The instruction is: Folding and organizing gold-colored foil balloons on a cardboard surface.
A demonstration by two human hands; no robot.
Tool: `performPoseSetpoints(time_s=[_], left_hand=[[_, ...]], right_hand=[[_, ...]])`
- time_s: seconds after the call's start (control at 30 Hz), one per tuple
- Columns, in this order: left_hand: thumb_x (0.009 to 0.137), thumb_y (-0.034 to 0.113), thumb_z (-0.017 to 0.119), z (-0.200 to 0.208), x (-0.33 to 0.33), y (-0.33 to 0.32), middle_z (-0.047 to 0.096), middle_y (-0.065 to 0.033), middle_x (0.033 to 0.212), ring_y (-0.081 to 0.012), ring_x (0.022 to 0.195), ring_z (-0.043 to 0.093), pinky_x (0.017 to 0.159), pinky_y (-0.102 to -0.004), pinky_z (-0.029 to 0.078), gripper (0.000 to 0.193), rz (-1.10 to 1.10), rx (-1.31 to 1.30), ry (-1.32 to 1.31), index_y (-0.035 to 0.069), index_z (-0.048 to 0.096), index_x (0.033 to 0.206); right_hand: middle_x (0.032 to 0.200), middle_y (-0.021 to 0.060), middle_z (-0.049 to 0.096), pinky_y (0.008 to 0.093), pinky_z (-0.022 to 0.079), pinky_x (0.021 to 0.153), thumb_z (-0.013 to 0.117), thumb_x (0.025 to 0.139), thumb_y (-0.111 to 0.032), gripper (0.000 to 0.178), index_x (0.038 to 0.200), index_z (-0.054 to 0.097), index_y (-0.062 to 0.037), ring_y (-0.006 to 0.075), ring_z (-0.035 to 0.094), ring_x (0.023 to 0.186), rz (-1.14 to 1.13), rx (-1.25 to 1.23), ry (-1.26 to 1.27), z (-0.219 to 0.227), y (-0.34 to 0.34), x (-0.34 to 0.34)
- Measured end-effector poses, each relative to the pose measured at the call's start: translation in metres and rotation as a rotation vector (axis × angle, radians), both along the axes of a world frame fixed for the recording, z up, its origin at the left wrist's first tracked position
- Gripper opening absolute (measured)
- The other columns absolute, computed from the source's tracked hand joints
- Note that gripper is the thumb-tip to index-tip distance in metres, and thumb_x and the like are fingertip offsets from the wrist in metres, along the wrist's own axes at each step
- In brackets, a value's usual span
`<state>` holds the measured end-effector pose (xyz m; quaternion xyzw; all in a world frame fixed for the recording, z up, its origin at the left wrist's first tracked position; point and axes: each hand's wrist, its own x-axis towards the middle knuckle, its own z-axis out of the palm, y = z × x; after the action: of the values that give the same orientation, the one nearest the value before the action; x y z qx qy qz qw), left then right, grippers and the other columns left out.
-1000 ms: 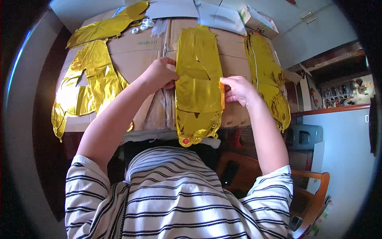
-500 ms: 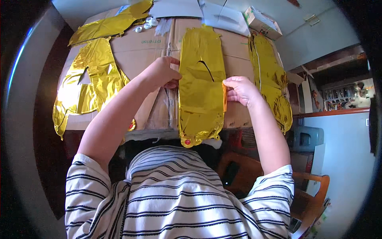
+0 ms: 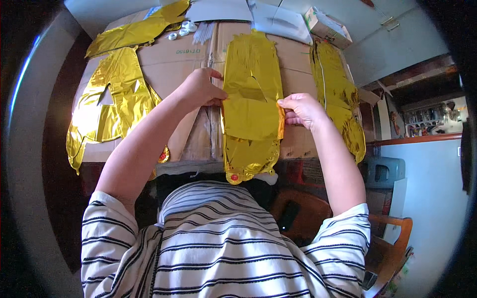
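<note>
A flat gold foil balloon (image 3: 251, 116) lies lengthwise in front of me, with a narrow slit near its middle and a red-marked tab at its near end. On its left edge, my left hand (image 3: 201, 88) is closed, thumb and fingers at the foil. My right hand (image 3: 304, 110) pinches the opposite edge between thumb and fingers, where a strip of foil shows orange. An A-shaped gold foil balloon (image 3: 121, 94) is spread out beyond my left forearm. To the right lies another long gold foil balloon (image 3: 340, 94).
Brown cardboard (image 3: 169, 52) covers the work surface. At its far side are one more gold balloon (image 3: 136, 32), white ribbon rolls (image 3: 184, 32), clear straws (image 3: 204, 34), white sheets (image 3: 218, 10) and a tissue box (image 3: 328, 27). A wooden chair (image 3: 397, 238) stands at the right.
The balloon's right edge has shifted slightly right with my right hand, and the foil looks wider. Its dark slit has narrowed. My left hand has stayed nearly in place.
</note>
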<state>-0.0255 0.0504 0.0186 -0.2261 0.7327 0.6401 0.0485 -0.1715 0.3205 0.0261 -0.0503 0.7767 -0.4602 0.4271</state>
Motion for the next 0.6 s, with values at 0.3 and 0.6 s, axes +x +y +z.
performPoseSetpoints(time_s=[0.3, 0.6], left_hand=[[0.076, 0.002, 0.08, 0.006, 0.002, 0.004, 0.071, -0.0127, 0.076, -0.0168, 0.064, 0.07, 0.054, -0.0274, 0.055, 0.067, -0.026, -0.207, -0.001, -0.01, 0.05, 0.135], [0.082, 0.0, 0.079, 0.013, 0.003, 0.005, 0.069, -0.0136, 0.085, -0.019, 0.07, 0.071, 0.057, -0.0311, 0.057, 0.066, -0.05, -0.288, -0.042, -0.006, 0.045, 0.138]], right_hand=[[0.084, 0.0012, 0.072, 0.0217, 0.053, 0.059, 0.073, 0.094, -0.024, 0.017, 0.098, 0.067, -0.0082, 0.0073, 0.065, 0.065, 0.052, 0.073, 0.072, 0.003, -0.002, 0.0], [0.079, 0.0007, 0.071, 0.0205, 0.05, 0.056, 0.077, 0.09, -0.022, 0.017, 0.092, 0.068, -0.0069, 0.0055, 0.063, 0.061, 0.086, 0.115, 0.169, 0.003, -0.005, 0.005]])
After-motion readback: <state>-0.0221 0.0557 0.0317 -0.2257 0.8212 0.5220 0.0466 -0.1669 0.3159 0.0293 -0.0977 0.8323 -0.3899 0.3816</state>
